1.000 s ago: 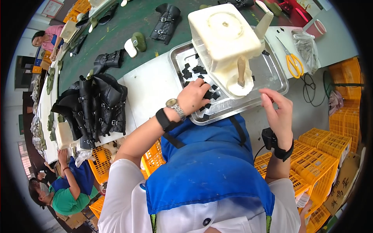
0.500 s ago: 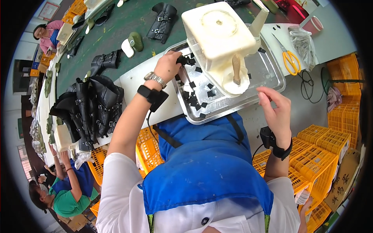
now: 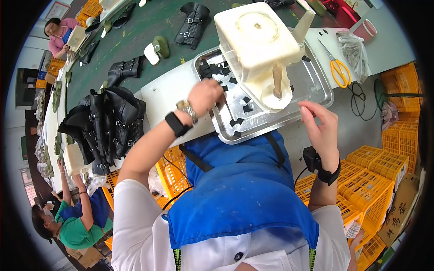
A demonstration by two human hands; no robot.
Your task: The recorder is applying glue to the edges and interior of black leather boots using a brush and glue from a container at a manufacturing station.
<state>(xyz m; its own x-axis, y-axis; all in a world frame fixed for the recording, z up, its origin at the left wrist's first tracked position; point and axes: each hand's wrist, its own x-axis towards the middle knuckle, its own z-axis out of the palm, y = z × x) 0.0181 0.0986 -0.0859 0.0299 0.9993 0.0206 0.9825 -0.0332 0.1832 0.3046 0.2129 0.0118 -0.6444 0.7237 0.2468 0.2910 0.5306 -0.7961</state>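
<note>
My left hand (image 3: 205, 97) is over the left rim of the metal tray (image 3: 266, 127), fingers curled downward among small black squares (image 3: 210, 70); what its fingertips hold, if anything, I cannot make out. More squares lie scattered in the tray. A cream-crusted plastic container (image 3: 257, 36) stands in the tray, its spout-like opening toward me. From the white paste (image 3: 279, 103) in that opening rises a brush's wooden handle (image 3: 277, 79). Right of the tray, my right hand (image 3: 322, 124) hovers with bent fingers and the thumb close to the forefinger; nothing shows between them.
Black buckled boot uppers (image 3: 120, 119) are heaped at left, with another (image 3: 192, 25) farther back. Olive and white shoe-shaped pieces (image 3: 158, 49) lie nearby. Yellow-handled scissors (image 3: 337, 70) and a plastic bag (image 3: 353, 56) are at right. Yellow crates (image 3: 366, 183) stack beside me. Two people work at left.
My left hand has moved toward me from the tray's far left corner, uncovering black squares there. Fewer squares show along the near left side. My right hand has stayed almost still.
</note>
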